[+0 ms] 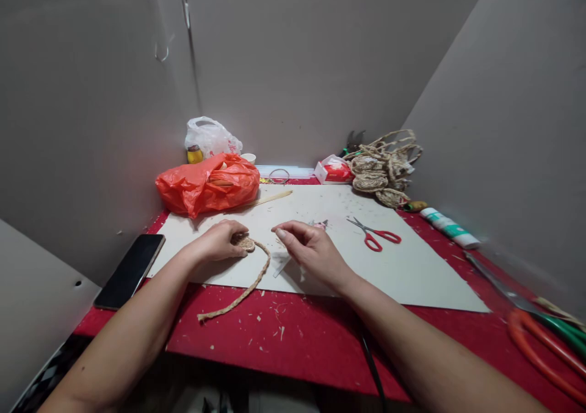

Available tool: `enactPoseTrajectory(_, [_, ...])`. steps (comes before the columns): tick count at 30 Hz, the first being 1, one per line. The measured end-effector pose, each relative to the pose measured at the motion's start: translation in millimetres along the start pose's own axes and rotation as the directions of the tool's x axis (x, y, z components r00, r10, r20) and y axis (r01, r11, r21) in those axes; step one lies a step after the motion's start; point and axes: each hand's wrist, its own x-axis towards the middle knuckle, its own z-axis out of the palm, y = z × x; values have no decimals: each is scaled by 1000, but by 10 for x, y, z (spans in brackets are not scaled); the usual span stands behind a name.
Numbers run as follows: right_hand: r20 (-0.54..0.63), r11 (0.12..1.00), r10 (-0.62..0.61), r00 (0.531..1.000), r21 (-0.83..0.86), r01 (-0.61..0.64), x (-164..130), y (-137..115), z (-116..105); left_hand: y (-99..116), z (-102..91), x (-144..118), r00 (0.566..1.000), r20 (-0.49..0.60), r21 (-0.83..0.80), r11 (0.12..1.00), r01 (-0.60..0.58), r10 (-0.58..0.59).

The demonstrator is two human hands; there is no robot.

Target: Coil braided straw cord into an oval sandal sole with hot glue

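My left hand (224, 240) is closed around a small flat coil of braided straw cord (248, 243) on the white board. From the coil, the cord's loose tail (256, 282) curves right and then down to the lower left, past the board's edge onto the red cloth. Apart from the coil, to its right, my right hand (306, 245) is held in a pinch, thumb against forefinger. Anything between those fingertips is too small to make out. Just under the right hand is a thin whitish strip (280, 266). Red-handled scissors (374, 235) lie spread to the right.
A red plastic bag (208, 184) stands at the back left and a phone (129, 271) at the left. Braided cord bundles (382, 169) are heaped at the back right. Large shears (526, 315) lie along the right edge. Grey walls enclose the red-covered table (293, 340).
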Motion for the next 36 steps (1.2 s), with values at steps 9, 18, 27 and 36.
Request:
enactPoseTrajectory(9, [-44,989,-80,996,-131,74,31,-23,-32,46,-12,-9,994,-100,75,997,-24,32])
enactPoseTrajectory(18, [-52,982,-104,993,-162,94,-11,-90,-50,449,40,-222,871,-317,176,925,-336,377])
enactPoseTrajectory(27, [119,987,122,985,90,-133,-106,-213,-17,518,72,-242,782,-444,214,899,-382,438])
enactPoseTrajectory(36, [196,955,200,960,179,-235,-170,-358,-4,566,148,-272,793,-517,60,938,-340,321])
